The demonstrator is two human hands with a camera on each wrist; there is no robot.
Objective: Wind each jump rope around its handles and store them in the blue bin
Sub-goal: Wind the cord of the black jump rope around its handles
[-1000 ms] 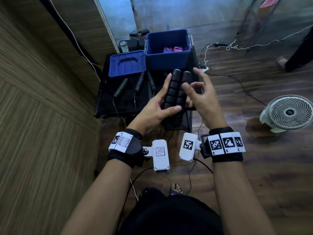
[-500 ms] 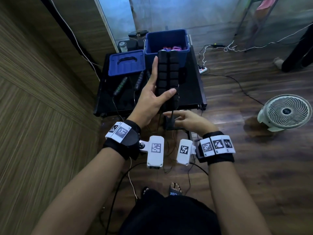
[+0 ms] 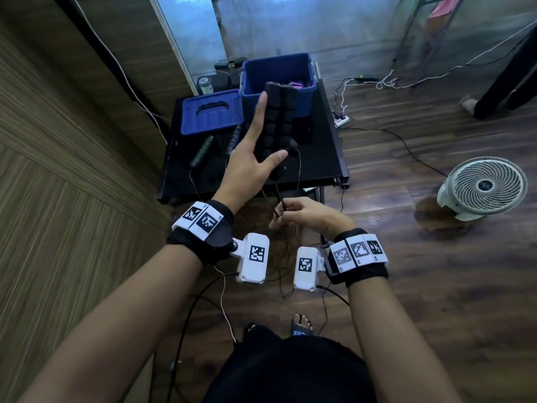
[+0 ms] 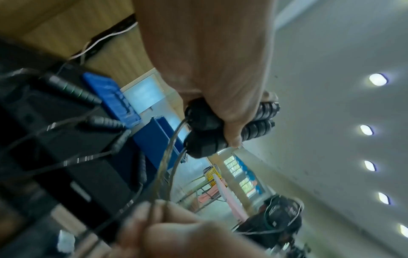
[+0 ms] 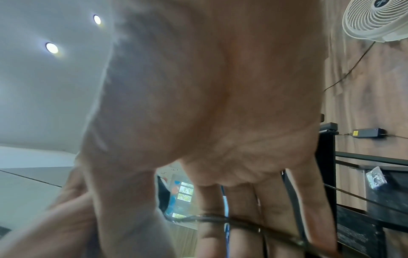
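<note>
My left hand [image 3: 253, 162] holds two black foam jump rope handles [image 3: 279, 117] side by side and upright above the black table [image 3: 319, 161]. Its thumb lies across them and its index finger is straight. In the left wrist view the thumb crosses the handles [image 4: 204, 134] and two thin cords [image 4: 167, 167] hang from them. My right hand [image 3: 287, 211] pinches those cords below the table's front edge; a cord [image 5: 223, 219] crosses its fingers. The blue bin [image 3: 250, 74] stands open at the table's back with pink items [image 3: 296, 82] inside.
A blue lid [image 3: 212, 113] lies left of the bin. More jump ropes, one with a green-and-black handle [image 3: 203, 149], lie on the table's left half. A white fan [image 3: 483, 187] stands on the floor at right. A power strip [image 3: 341, 120] and cables lie behind the table.
My right hand left the handles and dropped below the table edge to pinch the cords. My left hand lifted the handles farther toward the bin.
</note>
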